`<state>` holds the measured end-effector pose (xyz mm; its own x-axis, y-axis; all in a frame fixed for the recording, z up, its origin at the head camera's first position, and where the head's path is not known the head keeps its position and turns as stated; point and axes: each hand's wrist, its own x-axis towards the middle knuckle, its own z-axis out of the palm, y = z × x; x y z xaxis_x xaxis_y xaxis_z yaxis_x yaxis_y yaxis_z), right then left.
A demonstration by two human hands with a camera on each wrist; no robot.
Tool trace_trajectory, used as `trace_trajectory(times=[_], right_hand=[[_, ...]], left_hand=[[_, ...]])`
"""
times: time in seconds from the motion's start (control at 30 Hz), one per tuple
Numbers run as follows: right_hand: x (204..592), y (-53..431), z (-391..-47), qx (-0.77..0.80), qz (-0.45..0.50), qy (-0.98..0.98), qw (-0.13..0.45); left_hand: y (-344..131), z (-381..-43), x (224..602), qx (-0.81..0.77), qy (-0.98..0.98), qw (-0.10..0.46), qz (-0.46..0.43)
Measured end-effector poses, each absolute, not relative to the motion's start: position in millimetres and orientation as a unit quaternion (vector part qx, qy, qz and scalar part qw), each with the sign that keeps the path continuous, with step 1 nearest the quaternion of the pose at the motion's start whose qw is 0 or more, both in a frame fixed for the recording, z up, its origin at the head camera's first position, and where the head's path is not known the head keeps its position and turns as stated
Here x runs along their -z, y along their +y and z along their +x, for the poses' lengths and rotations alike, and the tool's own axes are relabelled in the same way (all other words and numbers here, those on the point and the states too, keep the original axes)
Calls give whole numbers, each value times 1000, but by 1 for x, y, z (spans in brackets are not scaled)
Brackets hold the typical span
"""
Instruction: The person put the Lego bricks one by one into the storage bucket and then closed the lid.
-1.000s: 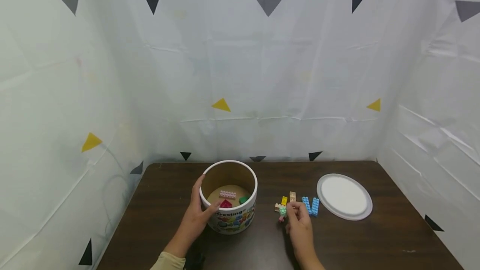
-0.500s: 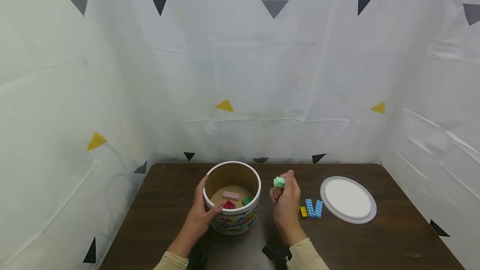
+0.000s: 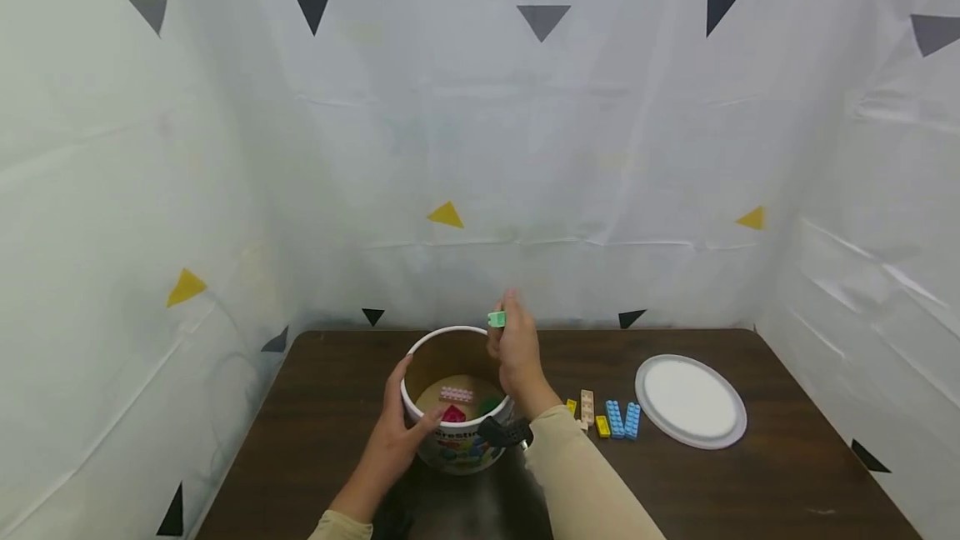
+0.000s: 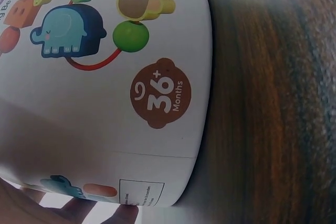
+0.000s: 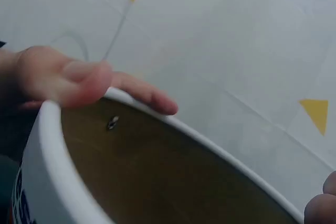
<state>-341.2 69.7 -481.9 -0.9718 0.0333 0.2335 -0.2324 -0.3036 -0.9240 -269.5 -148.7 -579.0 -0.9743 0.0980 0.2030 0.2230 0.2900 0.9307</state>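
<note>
A round white tub (image 3: pixel 457 458) with a printed side stands on the table. My left hand (image 3: pixel 401 423) grips it on the left, thumb at the front rim. My right hand (image 3: pixel 517 348) pinches a mint-green toy brick (image 3: pixel 497 319) above the tub's right rim. Inside the tub lie a pink studded brick (image 3: pixel 456 394), a red piece (image 3: pixel 453 414) and a dark green piece (image 3: pixel 489 405). The left wrist view shows the tub's printed wall (image 4: pixel 105 114). In the right wrist view, the left hand's thumb (image 5: pixel 84 85) overlaps the rim, and the brick is out of sight.
Right of the tub lie two blue bricks (image 3: pixel 615 419), a yellow brick (image 3: pixel 602 427) and a peach brick (image 3: pixel 587 407). Another yellow piece (image 3: pixel 572 407) is partly behind the right sleeve. A white round lid (image 3: pixel 692 402) lies farther right. A patterned white curtain (image 3: pixel 480 148) surrounds the table.
My right hand has lifted the mint-green brick from the group of bricks and carried it left and up to the tub. My left hand has stayed on the tub.
</note>
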Motion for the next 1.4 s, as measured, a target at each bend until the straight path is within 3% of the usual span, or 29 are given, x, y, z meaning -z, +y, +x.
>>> trace_trajectory(times=[0.47,0.73,1.1,1.4], right_hand=[[487,62,-345,-725,38,-680,99],[485,60,-350,-675,68,-719,153],[488,62,-348,-661,45,-724,190],[488,58,-343,-578,95,-782,212]], left_hand=[[-148,-268,578,590,-800,58,-89],[-147,-273,574,584,-804,66,-95],[-146,-276,579,588,-801,64,-91],[-148,-278,577,585,-804,58,-89]])
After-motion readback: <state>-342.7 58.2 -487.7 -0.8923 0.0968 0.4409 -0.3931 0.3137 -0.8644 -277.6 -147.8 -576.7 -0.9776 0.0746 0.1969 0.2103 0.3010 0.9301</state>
